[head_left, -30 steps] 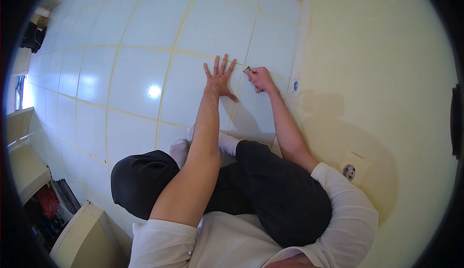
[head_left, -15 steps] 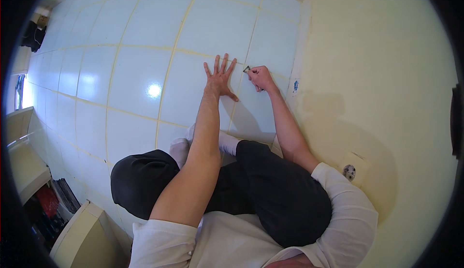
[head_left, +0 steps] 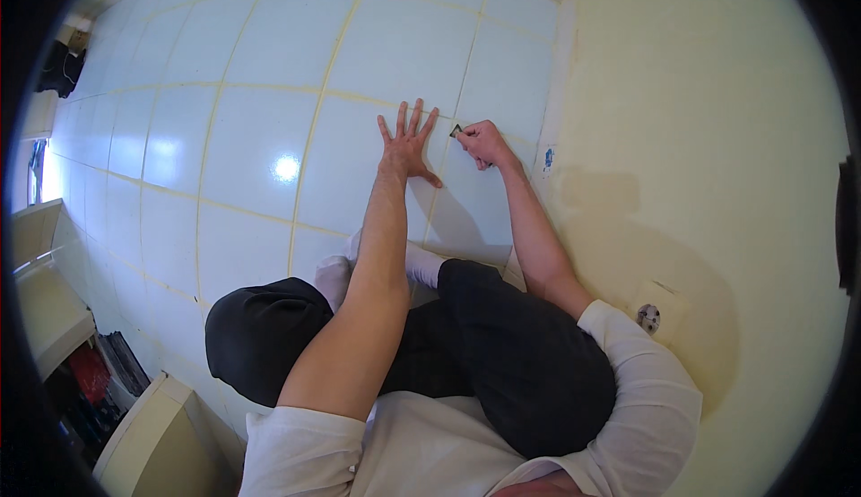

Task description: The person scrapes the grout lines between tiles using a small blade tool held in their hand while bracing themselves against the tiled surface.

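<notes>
The person's right hand (head_left: 484, 144) pinches a small dark tool (head_left: 456, 130) at a seam (head_left: 460, 89) in the tiled floor (head_left: 251, 129). Just left, the left hand (head_left: 409, 149) rests spread wide on the floor. To the right rises a yellowish wall (head_left: 717, 138) with a socket (head_left: 648, 318).

A small tool with a dark, roughly triangular head (head_left: 456, 130) lies slanted beside a grout joint (head_left: 464, 75).

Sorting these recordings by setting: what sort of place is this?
Probably a room in a home: glossy pale blue tiled floor, smooth cream wall and boxy cream furniture.
</notes>
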A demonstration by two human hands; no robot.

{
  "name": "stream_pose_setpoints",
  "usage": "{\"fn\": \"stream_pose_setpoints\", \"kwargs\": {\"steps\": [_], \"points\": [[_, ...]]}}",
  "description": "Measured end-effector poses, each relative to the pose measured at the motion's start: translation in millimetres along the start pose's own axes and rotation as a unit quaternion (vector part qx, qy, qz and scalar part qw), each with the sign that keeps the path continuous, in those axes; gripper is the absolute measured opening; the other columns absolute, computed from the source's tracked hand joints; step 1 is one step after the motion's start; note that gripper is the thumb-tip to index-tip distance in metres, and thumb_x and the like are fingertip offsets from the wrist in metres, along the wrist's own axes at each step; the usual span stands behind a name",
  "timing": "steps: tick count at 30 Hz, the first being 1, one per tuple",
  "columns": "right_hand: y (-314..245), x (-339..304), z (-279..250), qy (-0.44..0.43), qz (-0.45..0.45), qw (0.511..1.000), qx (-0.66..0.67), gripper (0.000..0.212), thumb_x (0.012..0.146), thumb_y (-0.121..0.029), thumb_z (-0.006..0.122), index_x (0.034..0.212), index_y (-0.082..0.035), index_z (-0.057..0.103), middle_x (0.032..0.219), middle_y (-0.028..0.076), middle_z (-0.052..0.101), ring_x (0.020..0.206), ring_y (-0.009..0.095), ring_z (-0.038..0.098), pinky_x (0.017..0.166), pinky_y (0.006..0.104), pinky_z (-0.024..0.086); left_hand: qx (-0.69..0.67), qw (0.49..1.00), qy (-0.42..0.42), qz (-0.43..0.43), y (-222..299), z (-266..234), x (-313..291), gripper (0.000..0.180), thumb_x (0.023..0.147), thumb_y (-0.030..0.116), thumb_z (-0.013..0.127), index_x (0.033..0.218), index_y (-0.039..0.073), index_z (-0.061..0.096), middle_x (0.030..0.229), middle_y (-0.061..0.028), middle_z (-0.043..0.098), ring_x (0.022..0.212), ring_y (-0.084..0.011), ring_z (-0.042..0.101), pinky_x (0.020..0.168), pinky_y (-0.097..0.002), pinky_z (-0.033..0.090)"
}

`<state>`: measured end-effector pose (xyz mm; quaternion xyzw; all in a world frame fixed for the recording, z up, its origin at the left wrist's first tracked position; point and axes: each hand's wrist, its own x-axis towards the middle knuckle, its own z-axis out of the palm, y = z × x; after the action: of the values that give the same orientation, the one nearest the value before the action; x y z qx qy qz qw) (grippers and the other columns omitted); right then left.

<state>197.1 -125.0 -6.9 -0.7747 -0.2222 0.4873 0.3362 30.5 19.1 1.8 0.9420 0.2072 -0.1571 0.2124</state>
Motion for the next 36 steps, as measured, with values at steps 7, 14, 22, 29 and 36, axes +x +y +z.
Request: {"fn": "stream_pose_setpoints", "kwargs": {"steps": [7,14,22,29,36], "points": [[-0.7,-0.9,10.9,0.121,-0.067,0.99,0.008,0.034,0.094,-0.023,0.063,0.068,-0.001,0.06,0.05,0.005,0.054,0.034,0.015,0.053,0.033,0.0331,0.04,0.005,1.0,-0.005,-0.003,-1.2,0.4,0.4,0.17,0.026,0.063,0.095,0.163,0.033,-0.001,0.171,-0.0077,-0.01,0.156,-0.0363,-0.013,0.113,-0.0787,-0.003],[-0.1,12.2,3.6,0.186,-0.125,0.95,-0.215,0.033,0.091,-0.035,0.064,0.086,-0.004,0.07,0.075,0.017,0.069,0.069,0.033,0.067,0.066,0.0444,0.052,0.006,1.0,-0.004,-0.003,0.8,1.7,0.4,0.17,0.026,0.063,0.095,0.163,0.033,-0.002,0.171,-0.0075,-0.009,0.156,-0.0361,-0.013,0.113,-0.0784,-0.004],[4.2,10.5,4.6,0.169,-0.104,0.962,-0.187,0.032,0.09,-0.039,0.065,0.09,-0.008,0.074,0.079,0.016,0.07,0.072,0.036,0.067,0.068,0.0445,0.053,0.008,1.0,-0.005,-0.001,1.7,0.0,-0.2,0.17,0.027,0.063,0.095,0.163,0.033,-0.002,0.171,-0.0075,-0.009,0.156,-0.0361,-0.012,0.113,-0.0784,-0.003],[0.4,8.2,6.4,0.173,-0.11,0.951,-0.231,0.033,0.088,-0.04,0.066,0.088,-0.009,0.075,0.076,0.016,0.07,0.072,0.035,0.067,0.068,0.0446,0.053,0.009,1.0,-0.01,-0.006,4.7,-2.6,0.3,0.17,0.027,0.062,0.095,0.163,0.033,-0.002,0.171,-0.0074,-0.009,0.156,-0.0356,-0.012,0.114,-0.0779,-0.003],[-3.6,6.6,5.0,0.185,-0.096,0.952,-0.223,0.034,0.088,-0.04,0.065,0.086,-0.008,0.074,0.076,0.017,0.07,0.072,0.037,0.067,0.068,0.0447,0.053,0.003,1.0,-0.011,-0.006,3.5,-1.7,0.1,0.17,0.027,0.061,0.096,0.163,0.033,-0.002,0.171,-0.0072,-0.009,0.156,-0.0358,-0.013,0.114,-0.0775,-0.003]]}}
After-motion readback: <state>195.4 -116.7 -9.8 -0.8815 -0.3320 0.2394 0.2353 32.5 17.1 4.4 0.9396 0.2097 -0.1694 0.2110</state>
